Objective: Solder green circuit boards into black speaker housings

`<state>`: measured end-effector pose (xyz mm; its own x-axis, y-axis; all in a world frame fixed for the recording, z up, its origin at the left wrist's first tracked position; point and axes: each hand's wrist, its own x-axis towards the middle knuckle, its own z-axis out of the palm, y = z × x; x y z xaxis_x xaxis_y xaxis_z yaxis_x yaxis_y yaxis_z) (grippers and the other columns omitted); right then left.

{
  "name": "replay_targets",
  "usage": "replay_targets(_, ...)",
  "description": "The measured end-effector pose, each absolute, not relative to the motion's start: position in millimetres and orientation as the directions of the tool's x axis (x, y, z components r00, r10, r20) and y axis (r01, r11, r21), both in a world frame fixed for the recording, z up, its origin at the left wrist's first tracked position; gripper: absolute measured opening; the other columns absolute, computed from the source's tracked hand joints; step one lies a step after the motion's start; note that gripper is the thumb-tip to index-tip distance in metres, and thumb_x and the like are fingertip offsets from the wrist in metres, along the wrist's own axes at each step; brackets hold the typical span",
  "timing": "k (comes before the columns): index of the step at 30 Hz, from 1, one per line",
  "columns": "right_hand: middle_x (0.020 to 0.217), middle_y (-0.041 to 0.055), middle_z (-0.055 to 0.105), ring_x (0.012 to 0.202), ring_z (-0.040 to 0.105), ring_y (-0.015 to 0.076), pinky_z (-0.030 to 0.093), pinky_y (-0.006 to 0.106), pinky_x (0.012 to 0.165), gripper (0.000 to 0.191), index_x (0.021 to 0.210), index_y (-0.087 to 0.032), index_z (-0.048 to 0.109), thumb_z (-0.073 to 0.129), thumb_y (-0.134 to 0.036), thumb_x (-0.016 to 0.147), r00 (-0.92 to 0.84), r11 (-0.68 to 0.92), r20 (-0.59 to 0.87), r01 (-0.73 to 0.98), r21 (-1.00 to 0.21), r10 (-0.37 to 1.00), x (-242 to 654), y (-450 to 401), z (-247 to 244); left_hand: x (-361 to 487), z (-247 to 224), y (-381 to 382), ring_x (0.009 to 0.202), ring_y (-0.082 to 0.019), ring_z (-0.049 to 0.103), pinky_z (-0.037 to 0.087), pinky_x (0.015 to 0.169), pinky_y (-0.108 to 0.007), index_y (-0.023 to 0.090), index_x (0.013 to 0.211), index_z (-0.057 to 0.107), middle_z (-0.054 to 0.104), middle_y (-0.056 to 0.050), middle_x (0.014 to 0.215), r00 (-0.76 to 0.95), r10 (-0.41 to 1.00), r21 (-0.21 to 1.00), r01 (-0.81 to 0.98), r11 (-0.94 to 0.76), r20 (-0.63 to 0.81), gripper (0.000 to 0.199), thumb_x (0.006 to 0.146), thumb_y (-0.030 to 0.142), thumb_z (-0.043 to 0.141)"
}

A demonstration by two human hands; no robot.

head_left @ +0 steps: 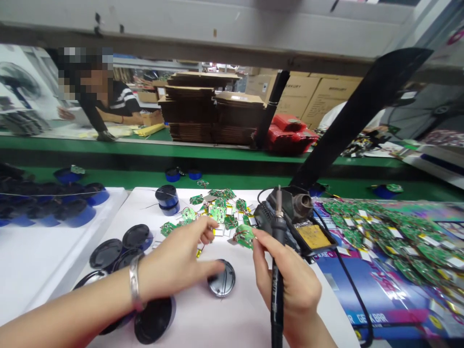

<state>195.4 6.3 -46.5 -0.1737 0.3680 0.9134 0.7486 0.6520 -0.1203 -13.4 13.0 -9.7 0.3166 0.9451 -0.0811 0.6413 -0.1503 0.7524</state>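
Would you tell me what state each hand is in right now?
Left hand: open, apparently empty, thumb by the round black part.
Right hand: closed, pinching a green circuit board and holding a soldering iron.

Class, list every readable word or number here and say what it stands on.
"GEEK BAR": blue printed sheet.
"ERKURY": cardboard box, possibly part of a longer word.
Too small or blurred to read: lettering on the soldering iron, the neighbouring box and elsewhere on the sheet.

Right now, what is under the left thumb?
A round black cap lies partly under the left hand; its edge beneath the thumb is covered and cannot be seen.
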Motion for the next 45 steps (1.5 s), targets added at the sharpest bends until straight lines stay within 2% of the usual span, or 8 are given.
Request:
replay_targets(7, 0.097, 0.0092, 0.076, 0.081, 0.075, 0.0183, 0.062, 0.025, 0.08, 0.043, 0.121, -0.012, 0.061, 0.072, -0.004, 0.081, -0.187, 0.603, 0.917, 0.794, -0.07, 0.352, 194.7, 0.5, -61.8, -0.2, -34.2, -10.4, 0.122, -0.028, 0.056, 0.044, 0.107, -0.043, 0.02, 0.132, 0.048, 0.059, -0.012, 0.133, 0.573, 0.792, 0.632, 0.698, -0.336, -0.212, 0.058, 0.076, 0.012, 0.062)
replay_targets(12, 0.098, 0.0139, 0.075, 0.087, 0.075, 0.0198, 0.062, 0.027, 0.081, 0.041, 0.12, -0.008, 0.061, 0.07, -0.001, 0.081, -0.199, 0.631, 0.911, 0.771, -0.081, 0.36, 193.8, -4.3, -66.1, 4.3, -35.0, -9.6, 0.114, -0.04, 0.058, 0.047, 0.098, -0.056, 0.015, 0.127, 0.053, 0.062, -0.018, 0.125, 0.362, 0.888, 0.475, 0.857, -0.198, -0.282, 0.073, 0.067, 0.044, 0.082)
replay_targets(17, 0.099, 0.0141, 0.075, 0.087, 0.074, 0.0193, 0.062, 0.026, 0.08, 0.038, 0.119, -0.008, 0.061, 0.065, 0.001, 0.082, -0.198, 0.664, 0.9, 0.738, -0.123, 0.388, 191.5, -6.2, -72.2, 0.5, -41.0, -14.9, 0.121, -0.032, 0.056, 0.045, 0.105, -0.048, 0.022, 0.134, 0.047, 0.059, -0.014, 0.134, 0.494, 0.851, 0.552, 0.766, -0.33, -0.177, 0.063, 0.076, 0.025, 0.072)
replay_targets(22, 0.097, 0.0125, 0.075, 0.083, 0.075, 0.0185, 0.063, 0.024, 0.076, 0.039, 0.12, -0.009, 0.061, 0.067, 0.0, 0.082, -0.178, 0.647, 0.897, 0.749, -0.143, 0.405, 190.2, -7.0, -78.4, 1.0, -48.3, -21.1, 0.109, -0.036, 0.06, 0.051, 0.093, -0.05, 0.021, 0.123, 0.055, 0.061, -0.015, 0.121, 0.34, 0.926, 0.51, 0.833, -0.214, -0.166, 0.067, 0.067, 0.048, 0.082)
replay_targets(26, 0.095, 0.0112, 0.076, 0.08, 0.075, 0.0174, 0.063, 0.022, 0.077, 0.037, 0.116, -0.008, 0.062, 0.071, 0.0, 0.08, -0.159, 0.638, 0.898, 0.753, -0.159, 0.411, 187.4, -10.8, -80.4, -2.2, -46.3, -22.5, 0.097, -0.023, 0.061, 0.051, 0.087, -0.037, 0.023, 0.098, 0.065, 0.062, -0.007, 0.106, 0.404, 0.912, 0.623, 0.73, -0.28, -0.063, 0.012, 0.089, 0.023, 0.057)
replay_targets(31, 0.092, 0.0123, 0.076, 0.082, 0.075, 0.017, 0.062, 0.021, 0.08, 0.03, 0.109, -0.005, 0.064, 0.074, -0.004, 0.08, -0.142, 0.646, 0.899, 0.741, -0.182, 0.415, 182.0, -23.6, -87.0, -11.9, -42.5, -20.3, 0.084, -0.018, 0.061, 0.047, 0.078, -0.03, 0.022, 0.08, 0.064, 0.064, -0.002, 0.087, 0.358, 0.931, 0.721, 0.665, -0.197, -0.077, 0.018, 0.091, 0.02, 0.051)
replay_targets(37, 0.091, 0.0143, 0.075, 0.08, 0.075, 0.0167, 0.061, 0.02, 0.075, 0.02, 0.105, -0.007, 0.063, 0.067, -0.007, 0.086, -0.143, 0.68, 0.884, 0.697, -0.23, 0.446, 178.9, -34.3, -91.1, -9.0, -46.8, -20.7, 0.087, -0.021, 0.06, 0.046, 0.08, -0.033, 0.024, 0.102, 0.066, 0.065, -0.003, 0.096, 0.347, 0.93, 0.651, 0.735, -0.191, -0.119, 0.018, 0.083, 0.024, 0.063)
replay_targets(45, 0.093, 0.0109, 0.075, 0.079, 0.075, 0.0165, 0.062, 0.021, 0.074, 0.025, 0.108, -0.011, 0.062, 0.068, -0.006, 0.084, -0.101, 0.624, 0.871, 0.738, -0.259, 0.481, 180.3, -41.2, -101.7, -14.7, -46.2, -21.6, 0.077, -0.016, 0.058, 0.044, 0.07, -0.027, 0.02, 0.075, 0.059, 0.062, -0.001, 0.08, 0.309, 0.943, 0.709, 0.692, -0.135, -0.122, 0.012, 0.084, 0.016, 0.052)
